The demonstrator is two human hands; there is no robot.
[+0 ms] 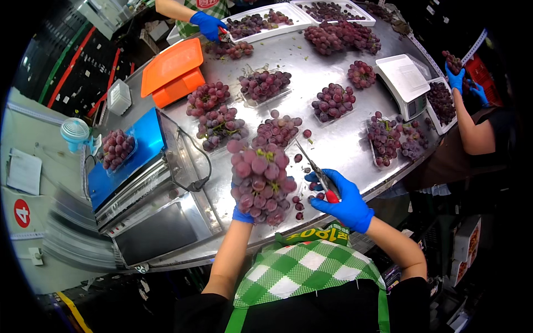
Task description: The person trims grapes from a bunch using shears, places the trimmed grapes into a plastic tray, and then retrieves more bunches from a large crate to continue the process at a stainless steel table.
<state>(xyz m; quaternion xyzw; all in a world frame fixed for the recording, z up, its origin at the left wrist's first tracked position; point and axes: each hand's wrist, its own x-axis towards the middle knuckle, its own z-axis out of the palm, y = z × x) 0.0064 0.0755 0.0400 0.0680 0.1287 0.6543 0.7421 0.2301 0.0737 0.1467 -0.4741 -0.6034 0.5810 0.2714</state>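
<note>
A large bunch of red grapes (pixel 262 183) is held up over the near edge of the steel table by my left hand (pixel 242 213), which is gloved in blue and mostly hidden behind the fruit. My right hand (pixel 345 202), also in a blue glove, grips red-handled snips (pixel 322 177), their narrow blades pointing up and left, just right of the bunch. Loose grapes (pixel 298 205) lie on the steel between my hands. Right behind the held bunch is another grape bunch (pixel 278 129) in a clear tray.
Packed grapes (pixel 333 102) sit in clear trays across the steel table (pixel 287 56). An orange scale (pixel 173 68) and a film-wrapping machine (pixel 154 200) stand left, a white scale (pixel 403 81) right. One co-worker's gloved hand (pixel 208 26) works at the far side, another's hands (pixel 455 77) at right.
</note>
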